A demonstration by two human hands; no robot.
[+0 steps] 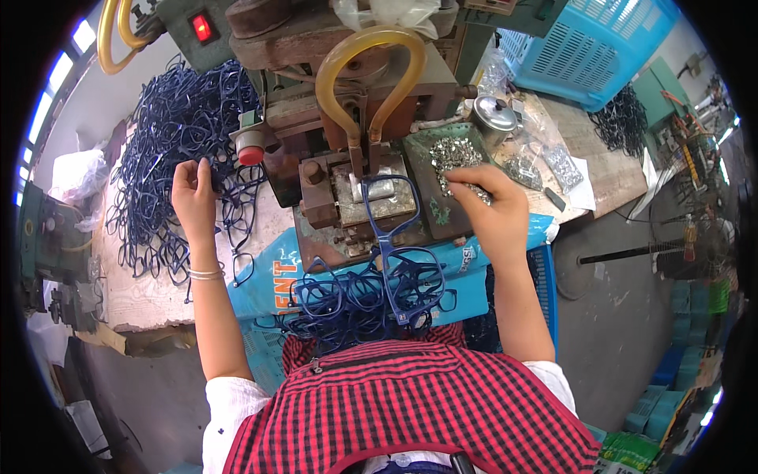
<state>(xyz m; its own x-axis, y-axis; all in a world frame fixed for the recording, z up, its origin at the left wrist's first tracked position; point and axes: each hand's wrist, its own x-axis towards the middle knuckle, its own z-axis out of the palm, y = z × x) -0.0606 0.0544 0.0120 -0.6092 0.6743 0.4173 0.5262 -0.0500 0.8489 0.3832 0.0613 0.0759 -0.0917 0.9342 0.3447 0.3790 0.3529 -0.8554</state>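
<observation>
My left hand is raised at the edge of a large heap of dark blue eyeglass frames, its fingers curled in; what they hold, if anything, is hidden. My right hand is over a dark tray, thumb and index finger close together at a pile of small silvery metal parts. Between my hands, one blue eyeglass frame sits at a press, one rim on the metal block beneath the jaws. Neither hand touches it. More blue frames lie tangled near my lap on blue plastic sheeting.
The press carries a yellowish looped hose, a red button and a lit red switch. A lidded metal pot, bags of small parts and a blue crate stand to the right. A fan is farther right.
</observation>
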